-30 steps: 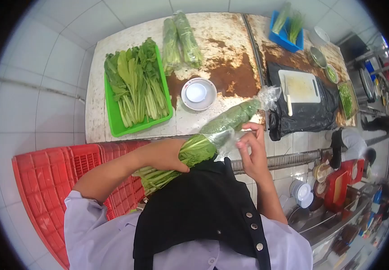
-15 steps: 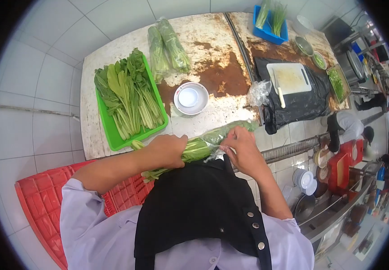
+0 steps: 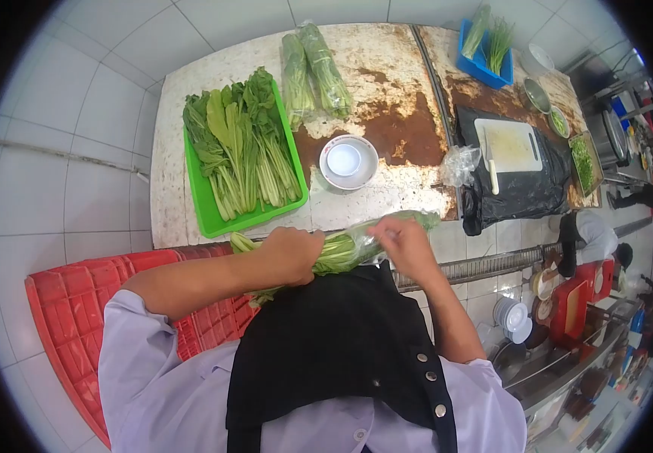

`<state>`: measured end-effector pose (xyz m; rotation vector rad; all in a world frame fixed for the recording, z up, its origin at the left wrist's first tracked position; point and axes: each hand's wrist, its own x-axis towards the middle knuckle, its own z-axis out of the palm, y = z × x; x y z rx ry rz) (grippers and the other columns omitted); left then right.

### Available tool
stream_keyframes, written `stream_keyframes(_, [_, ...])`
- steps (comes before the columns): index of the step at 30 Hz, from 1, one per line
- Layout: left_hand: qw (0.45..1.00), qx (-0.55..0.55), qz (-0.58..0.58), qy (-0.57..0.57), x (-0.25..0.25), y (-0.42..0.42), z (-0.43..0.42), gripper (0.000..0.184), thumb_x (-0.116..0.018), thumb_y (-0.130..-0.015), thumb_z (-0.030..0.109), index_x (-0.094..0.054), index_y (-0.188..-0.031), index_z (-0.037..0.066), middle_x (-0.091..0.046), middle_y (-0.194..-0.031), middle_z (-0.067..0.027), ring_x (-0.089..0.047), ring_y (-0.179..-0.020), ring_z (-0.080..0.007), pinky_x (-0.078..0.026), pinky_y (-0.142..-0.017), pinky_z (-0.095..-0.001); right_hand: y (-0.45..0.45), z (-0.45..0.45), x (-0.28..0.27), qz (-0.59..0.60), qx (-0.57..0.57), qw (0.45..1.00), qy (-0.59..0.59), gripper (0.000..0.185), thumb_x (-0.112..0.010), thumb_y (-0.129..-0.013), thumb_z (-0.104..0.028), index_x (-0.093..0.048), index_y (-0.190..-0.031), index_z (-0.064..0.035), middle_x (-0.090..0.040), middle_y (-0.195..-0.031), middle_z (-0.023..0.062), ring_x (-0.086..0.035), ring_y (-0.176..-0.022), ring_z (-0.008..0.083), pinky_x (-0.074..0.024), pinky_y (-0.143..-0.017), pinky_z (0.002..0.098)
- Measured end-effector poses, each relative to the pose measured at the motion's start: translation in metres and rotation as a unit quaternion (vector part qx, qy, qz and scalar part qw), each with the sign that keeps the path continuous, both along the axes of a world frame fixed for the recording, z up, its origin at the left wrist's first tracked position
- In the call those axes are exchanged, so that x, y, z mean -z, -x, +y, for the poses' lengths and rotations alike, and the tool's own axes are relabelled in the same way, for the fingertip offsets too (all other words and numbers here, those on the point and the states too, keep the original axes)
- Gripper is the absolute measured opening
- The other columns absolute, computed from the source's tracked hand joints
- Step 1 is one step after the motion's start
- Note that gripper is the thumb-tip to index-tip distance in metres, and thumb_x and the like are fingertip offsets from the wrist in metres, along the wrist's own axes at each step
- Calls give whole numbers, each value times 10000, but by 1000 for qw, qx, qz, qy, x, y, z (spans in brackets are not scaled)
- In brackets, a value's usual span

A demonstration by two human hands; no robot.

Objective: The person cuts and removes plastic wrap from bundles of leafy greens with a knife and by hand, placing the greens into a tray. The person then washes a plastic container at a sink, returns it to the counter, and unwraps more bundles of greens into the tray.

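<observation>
A bundle of leafy greens (image 3: pixel 336 255) lies across the front of my apron, its pale stems to the left and its leaf ends in a clear plastic bag (image 3: pixel 368 235) to the right. My left hand (image 3: pixel 293 255) is wrapped round the stems. With thumb and fingers pinched, my right hand (image 3: pixel 408 245) grips the plastic at the middle of the bundle. Just beyond, a green tray (image 3: pixel 301 183) holds more leafy greens (image 3: pixel 240 151). Two plastic-wrapped bundles (image 3: pixel 325 72) lie at the back of the worn table, behind a white bowl (image 3: pixel 357 179) with a smaller one inside.
On the right, a white cutting board (image 3: pixel 509 143) and a knife (image 3: pixel 492 175) rest on black plastic (image 3: pixel 519 198), beside crumpled clear plastic (image 3: pixel 460 164). A blue basket (image 3: pixel 485 69) stands behind. Red crates (image 3: pixel 77 317) are at lower left. A person (image 3: pixel 594 235) is bent over at right.
My right hand has shifted from the near side of the bundle to its top, still pinching plastic. My left hand keeps its hold. The camera view has turned slightly, shifting the table rightward.
</observation>
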<state>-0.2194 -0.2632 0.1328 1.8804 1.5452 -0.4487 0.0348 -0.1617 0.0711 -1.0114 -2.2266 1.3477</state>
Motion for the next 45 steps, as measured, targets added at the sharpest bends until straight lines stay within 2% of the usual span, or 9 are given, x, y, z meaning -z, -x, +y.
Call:
stream_keyframes(10, [995, -59, -48, -66, -31, 17, -9, 577, -844, -779, 297, -570, -1153, -46, -728, -866, -253, -726, -870, -461, -580, -778, -540, -15, 53, 11, 50, 205, 977, -20, 289, -712, -1032, -226, -706, -865, 9, -579, -648, 27, -491, -649, 110, -446, -623, 334])
stream_keyframes(15, [996, -80, -31, -20, -57, 50, -40, 590, -840, -778, 308, -585, -1208, -5, -739, -962, -265, -725, -943, -454, -581, -841, -518, -151, 143, 33, -27, 392, 896, -205, 305, -683, -1055, -279, -742, -1088, 18, -728, -930, 89, -611, -874, 120, -501, -807, 309])
stream_keyframes(19, [978, -172, -113, 18, -62, 100, -78, 566, -828, -787, 231, -626, -1266, 10, -740, -1075, -236, -724, -1041, -373, -566, -922, -433, -286, 151, 14, 72, 424, 895, -115, 398, -562, -1129, -328, -694, -1279, 17, -702, -1191, 39, -622, -1078, 140, -477, -965, 280])
stream_keyframes(24, [871, -388, -292, -70, -84, 151, -82, 517, -806, -849, 104, -639, -1328, 4, -716, -1138, -63, -638, -1054, -148, -523, -956, -338, -267, 101, 0, 287, 560, 777, 36, 417, -574, -1127, -284, -584, -1465, -42, -611, -1363, 36, -570, -1219, 152, -469, -974, 355])
stream_keyframes(26, [749, -508, -381, -187, -81, 168, -77, 501, -830, -884, 156, -647, -1324, 1, -719, -1156, -75, -652, -1059, -158, -527, -946, -332, -228, 83, -3, 309, 596, 728, 140, 433, -580, -1123, -286, -574, -1486, -50, -593, -1406, 53, -552, -1279, 166, -465, -998, 384])
stream_keyframes(29, [604, -579, -436, -332, -71, 189, -45, 499, -847, -921, 236, -656, -1313, -7, -715, -1175, -81, -659, -1069, -168, -526, -940, -319, -205, 80, 62, 384, 418, 807, 161, 278, -605, -1122, -294, -667, -1304, -93, -688, -1146, -12, -634, -998, 76, -456, -815, 229])
stream_keyframes(36, [633, -632, -215, -392, 84, 262, 24, 751, -709, -1018, 472, -497, -1521, -44, -622, -1442, -254, -605, -1324, -369, -444, -1142, -435, -158, 67, 35, 343, 369, 847, 171, 164, -611, -1126, -238, -647, -997, -144, -563, -845, -111, -486, -741, -10, -409, -671, 197])
stream_keyframes(38, [636, -697, -124, -305, 158, 275, 30, 735, -688, -1028, 432, -464, -1548, -36, -578, -1504, -250, -556, -1393, -385, -426, -1162, -439, -141, 56, 5, 329, 424, 831, 148, 175, -616, -1124, -238, -632, -972, -154, -531, -814, -115, -450, -710, -13, -365, -635, 197])
stream_keyframes(45, [585, -674, -372, -255, 138, 259, -3, 703, -576, -1081, 388, -364, -1615, -16, -502, -1589, -209, -548, -1404, -306, -429, -1166, -416, -213, 28, 33, 310, 399, 845, 177, 190, -626, -1114, -295, -675, -1145, -114, -664, -1025, -52, -624, -950, 66, -504, -858, 261])
